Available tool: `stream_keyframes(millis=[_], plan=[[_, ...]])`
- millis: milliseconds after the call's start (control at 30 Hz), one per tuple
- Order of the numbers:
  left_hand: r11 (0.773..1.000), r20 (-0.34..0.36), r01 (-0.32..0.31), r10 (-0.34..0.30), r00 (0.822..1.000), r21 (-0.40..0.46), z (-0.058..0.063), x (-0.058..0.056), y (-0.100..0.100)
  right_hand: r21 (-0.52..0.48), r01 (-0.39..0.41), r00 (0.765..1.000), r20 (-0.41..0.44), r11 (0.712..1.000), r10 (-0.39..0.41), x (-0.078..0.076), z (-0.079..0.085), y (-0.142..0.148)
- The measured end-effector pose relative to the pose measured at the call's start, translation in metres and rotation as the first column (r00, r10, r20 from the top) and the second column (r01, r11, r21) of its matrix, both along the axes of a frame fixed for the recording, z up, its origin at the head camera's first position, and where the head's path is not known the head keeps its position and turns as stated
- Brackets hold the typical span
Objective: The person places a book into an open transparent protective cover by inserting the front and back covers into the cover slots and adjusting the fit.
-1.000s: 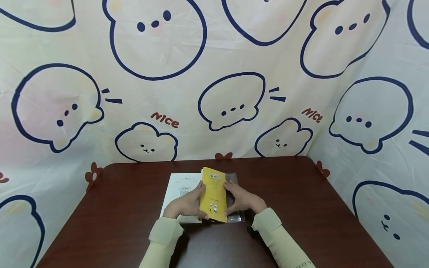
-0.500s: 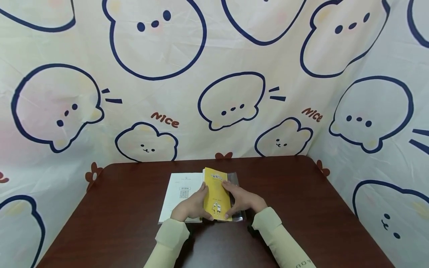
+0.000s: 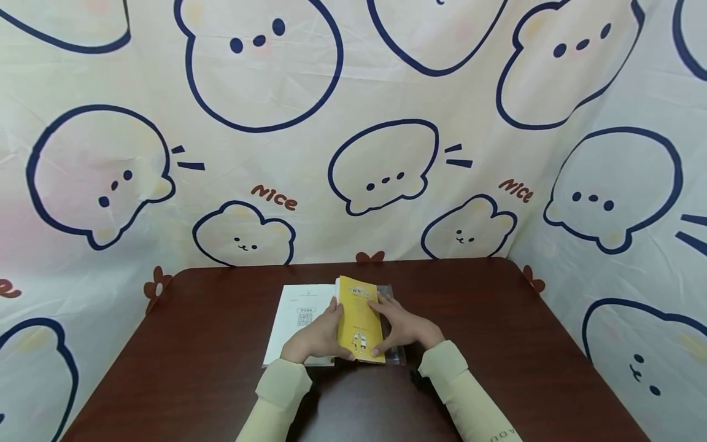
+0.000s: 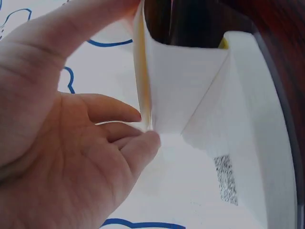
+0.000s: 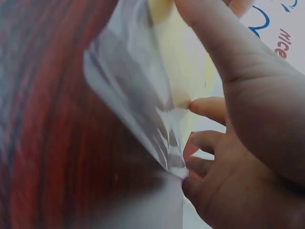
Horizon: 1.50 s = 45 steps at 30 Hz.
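Observation:
A book lies open on the table, its white page [image 3: 298, 316] with a printed square code on the left. Its yellow cover [image 3: 360, 319], with lettering and small cartoon figures, is raised at an angle between the two hands. My left hand [image 3: 317, 334] holds the cover's left edge, thumb near the bottom and fingers higher up. My right hand [image 3: 405, 325] grips the right edge in the same way. A clear plastic book sleeve [image 5: 128, 71] lies along that edge, under the right fingertips [image 5: 209, 107]. How far the cover sits inside the sleeve cannot be told.
The dark brown wooden table [image 3: 221, 344] extends around the book on all sides. Behind it and along the sides hangs a pale cloth [image 3: 309, 159] printed with bear outlines.
The yellow cover and left hand have shifted slightly to the right, baring more of the white page. The right hand stays nearly in place, still on the cover's right edge.

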State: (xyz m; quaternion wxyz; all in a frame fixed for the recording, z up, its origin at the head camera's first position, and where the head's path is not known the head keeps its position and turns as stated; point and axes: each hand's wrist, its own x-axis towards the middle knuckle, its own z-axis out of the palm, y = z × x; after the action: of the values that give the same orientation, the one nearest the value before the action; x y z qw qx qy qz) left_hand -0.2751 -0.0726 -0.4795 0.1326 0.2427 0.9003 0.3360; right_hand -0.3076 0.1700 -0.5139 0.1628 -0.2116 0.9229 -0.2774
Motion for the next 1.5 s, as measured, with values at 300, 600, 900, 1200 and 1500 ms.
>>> stream_keyframes(millis=[300, 600, 900, 1200, 1500], plan=[[0.999, 0.058, -0.023, 0.021, 0.998, 0.032, -0.0024, -0.0014, -0.0046, -0.021, -0.028, 0.998, 0.057, 0.999, 0.029, 0.0007, 0.0018, 0.0034], [0.999, 0.045, -0.002, 0.001, 0.999, 0.041, -0.0011, -0.0040, 0.0016, -0.033, -0.006, 0.999, 0.037, 0.999, 0.007, 0.0012, 0.0028, 0.0023], [0.996, 0.111, 0.005, -0.015, 0.994, 0.093, -0.0057, -0.0065, -0.0072, -0.055, -0.004, 0.999, 0.037, 0.998, 0.006, 0.0019, 0.0022, -0.0006], [0.995, 0.054, 0.011, -0.016, 0.998, 0.095, -0.0010, -0.0091, -0.0026, -0.072, -0.001, 1.000, 0.025, 0.997, 0.003, -0.0008, 0.0050, 0.0023], [0.997, 0.062, -0.018, 0.013, 0.998, 0.080, -0.0075, -0.0014, 0.0020, -0.064, -0.003, 0.999, 0.034, 0.998, 0.005, 0.0022, 0.0027, -0.0006]])
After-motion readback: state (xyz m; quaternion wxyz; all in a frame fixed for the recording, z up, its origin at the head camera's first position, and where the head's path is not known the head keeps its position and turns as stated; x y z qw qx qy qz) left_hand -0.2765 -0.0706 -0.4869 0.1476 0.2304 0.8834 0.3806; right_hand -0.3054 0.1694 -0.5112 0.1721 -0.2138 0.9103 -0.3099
